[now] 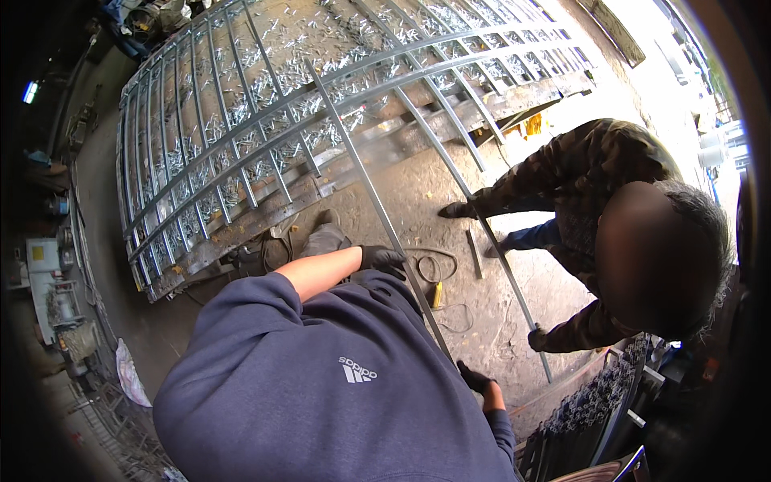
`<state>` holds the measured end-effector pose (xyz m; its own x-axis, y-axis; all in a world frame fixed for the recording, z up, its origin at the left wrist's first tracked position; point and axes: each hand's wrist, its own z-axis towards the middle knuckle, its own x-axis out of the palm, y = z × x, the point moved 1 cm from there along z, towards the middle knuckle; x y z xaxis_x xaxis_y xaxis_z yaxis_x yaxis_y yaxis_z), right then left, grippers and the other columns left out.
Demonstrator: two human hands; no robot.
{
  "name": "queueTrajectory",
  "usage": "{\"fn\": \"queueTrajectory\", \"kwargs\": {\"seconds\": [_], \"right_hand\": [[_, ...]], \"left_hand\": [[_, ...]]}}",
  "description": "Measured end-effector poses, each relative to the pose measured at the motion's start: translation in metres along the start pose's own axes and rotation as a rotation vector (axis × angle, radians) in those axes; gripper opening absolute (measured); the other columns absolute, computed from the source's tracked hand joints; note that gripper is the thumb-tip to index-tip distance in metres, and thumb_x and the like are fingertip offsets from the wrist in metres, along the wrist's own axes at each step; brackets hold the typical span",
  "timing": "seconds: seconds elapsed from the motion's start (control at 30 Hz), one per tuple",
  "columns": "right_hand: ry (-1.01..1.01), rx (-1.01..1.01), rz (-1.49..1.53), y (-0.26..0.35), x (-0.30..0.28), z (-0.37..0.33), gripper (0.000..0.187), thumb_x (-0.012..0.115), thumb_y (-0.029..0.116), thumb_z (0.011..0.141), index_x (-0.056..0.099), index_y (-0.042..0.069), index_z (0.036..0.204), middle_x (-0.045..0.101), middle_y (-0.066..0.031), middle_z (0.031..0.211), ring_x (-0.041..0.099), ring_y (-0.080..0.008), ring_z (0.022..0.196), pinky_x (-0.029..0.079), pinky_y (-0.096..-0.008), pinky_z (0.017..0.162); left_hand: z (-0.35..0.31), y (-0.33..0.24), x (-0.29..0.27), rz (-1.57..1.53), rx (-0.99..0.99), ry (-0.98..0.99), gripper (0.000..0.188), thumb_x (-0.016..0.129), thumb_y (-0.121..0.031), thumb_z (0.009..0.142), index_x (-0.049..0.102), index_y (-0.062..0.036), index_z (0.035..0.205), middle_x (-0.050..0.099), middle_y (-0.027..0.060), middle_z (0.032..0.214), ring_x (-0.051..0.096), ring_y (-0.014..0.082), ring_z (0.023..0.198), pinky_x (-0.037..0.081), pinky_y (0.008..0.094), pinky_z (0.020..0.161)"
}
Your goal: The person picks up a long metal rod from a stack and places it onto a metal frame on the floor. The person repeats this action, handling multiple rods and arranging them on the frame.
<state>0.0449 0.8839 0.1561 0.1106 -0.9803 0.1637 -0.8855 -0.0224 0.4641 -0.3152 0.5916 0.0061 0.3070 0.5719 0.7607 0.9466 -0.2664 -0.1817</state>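
A long, narrow metal tube (361, 171) slants from the grille frame (233, 165) down in front of my body. My left hand (382, 260), in a dark glove, is closed around its middle part. Lower down, my right hand (475, 377), also in a dark glove, grips the tube near its close end; its fingers are partly hidden. The tube's far end lies over the frame's crossbars. To the right, a person in a camouflage jacket (574, 165) holds a second metal tube (511, 277) with both gloved hands, roughly parallel to mine.
The frame rests on a large worktable (337, 178) strewn with small metal pieces (321, 24). A cable (430, 255) and a yellow-handled tool (437, 296) lie on the floor. Stacked dark tubes (590, 394) stand at lower right. Machinery (44, 261) lines the left side.
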Motion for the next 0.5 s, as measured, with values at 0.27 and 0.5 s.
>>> {"fn": "queueTrajectory", "kwargs": {"seconds": [0.27,0.5], "right_hand": [[-0.416,-0.35,-0.475,-0.024,0.04,0.098,0.039,0.058,0.04,0.094,0.063,0.003,0.081,0.054,0.0017,0.061,0.049,-0.0129,0.048,0.038,-0.031,0.043],[-0.463,0.348,-0.196,-0.112,0.032,0.006,0.06,0.061,0.057,0.089,0.068,0.0,0.073,0.058,-0.0022,0.063,0.047,-0.0113,0.06,0.038,-0.0326,0.054]], "left_hand": [[0.001,-0.075,-0.053,-0.37,0.542,-0.53,0.019,0.053,-0.029,0.101,0.059,-0.0149,0.112,0.071,0.0094,0.101,0.07,0.0293,0.092,0.057,0.0489,0.083],[-0.031,-0.149,-0.123,-0.527,0.79,-0.592,0.019,0.057,-0.022,0.099,0.057,-0.0059,0.109,0.066,0.0122,0.09,0.069,0.0305,0.087,0.059,0.046,0.079]]}}
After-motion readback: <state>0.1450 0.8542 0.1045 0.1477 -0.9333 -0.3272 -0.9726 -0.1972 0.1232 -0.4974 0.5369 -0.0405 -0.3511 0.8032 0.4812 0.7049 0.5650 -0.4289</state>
